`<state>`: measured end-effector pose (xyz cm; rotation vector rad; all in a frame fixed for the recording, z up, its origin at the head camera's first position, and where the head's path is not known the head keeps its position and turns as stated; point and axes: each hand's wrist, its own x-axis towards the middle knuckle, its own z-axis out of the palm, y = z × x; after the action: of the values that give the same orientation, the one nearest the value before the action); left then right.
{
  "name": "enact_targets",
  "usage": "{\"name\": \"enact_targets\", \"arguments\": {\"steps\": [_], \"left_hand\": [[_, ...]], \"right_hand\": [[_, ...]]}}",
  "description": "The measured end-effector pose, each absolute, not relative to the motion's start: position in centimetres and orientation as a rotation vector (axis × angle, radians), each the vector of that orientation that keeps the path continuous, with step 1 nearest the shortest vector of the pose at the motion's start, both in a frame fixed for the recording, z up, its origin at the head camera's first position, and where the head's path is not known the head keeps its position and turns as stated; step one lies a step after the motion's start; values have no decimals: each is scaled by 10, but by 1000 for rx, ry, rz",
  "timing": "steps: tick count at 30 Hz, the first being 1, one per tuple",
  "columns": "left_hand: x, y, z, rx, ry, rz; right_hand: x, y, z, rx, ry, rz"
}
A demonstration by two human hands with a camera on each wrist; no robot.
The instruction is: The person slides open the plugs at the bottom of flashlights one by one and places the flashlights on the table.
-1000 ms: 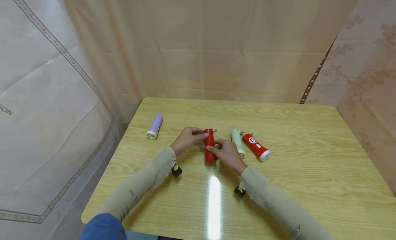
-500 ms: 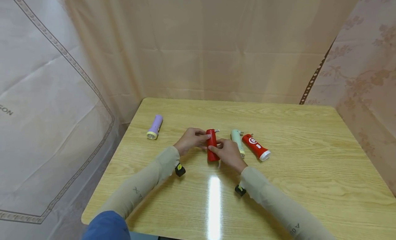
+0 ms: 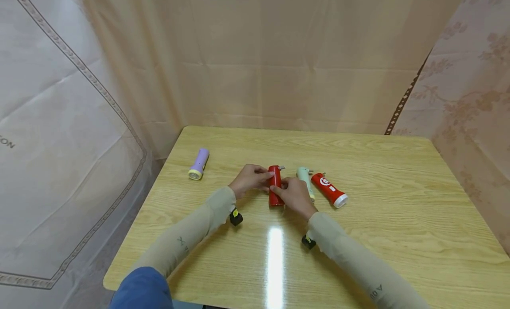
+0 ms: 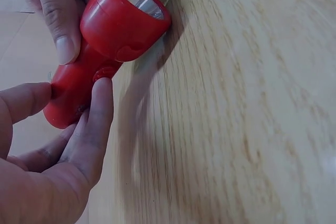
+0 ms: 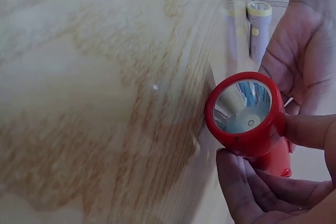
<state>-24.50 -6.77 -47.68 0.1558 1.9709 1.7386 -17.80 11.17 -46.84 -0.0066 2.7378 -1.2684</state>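
Observation:
Both hands hold a red flashlight a little above the middle of the table, its lens end toward the person. My left hand pinches the narrow far end; in the left wrist view one of its fingertips touches a raised red button on the side. My right hand grips nearer the wide head, its thumb on the body. From the far end metal prongs stick out to the right. Seen from the right wrist, the reflector looks unlit.
On the right, a mint-green flashlight lies beside a red-and-white flashlight, both with prongs out. A purple flashlight with a yellow head lies at the far left of the wooden table. Curtains hang behind the table.
The red flashlight and my left hand have shifted slightly to the right. My right hand stays in nearly the same spot, and the other flashlights have not moved.

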Motion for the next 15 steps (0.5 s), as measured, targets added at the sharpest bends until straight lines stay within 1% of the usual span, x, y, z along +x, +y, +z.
{"name": "enact_targets", "arguments": {"steps": [9, 15], "left_hand": [[-246, -61, -477, 166, 1979, 1729], [-246, -58, -478, 178, 1986, 1722]], "right_hand": [[-184, 114, -467, 75, 2737, -1268], [-186, 115, -467, 79, 2762, -1249]]}}
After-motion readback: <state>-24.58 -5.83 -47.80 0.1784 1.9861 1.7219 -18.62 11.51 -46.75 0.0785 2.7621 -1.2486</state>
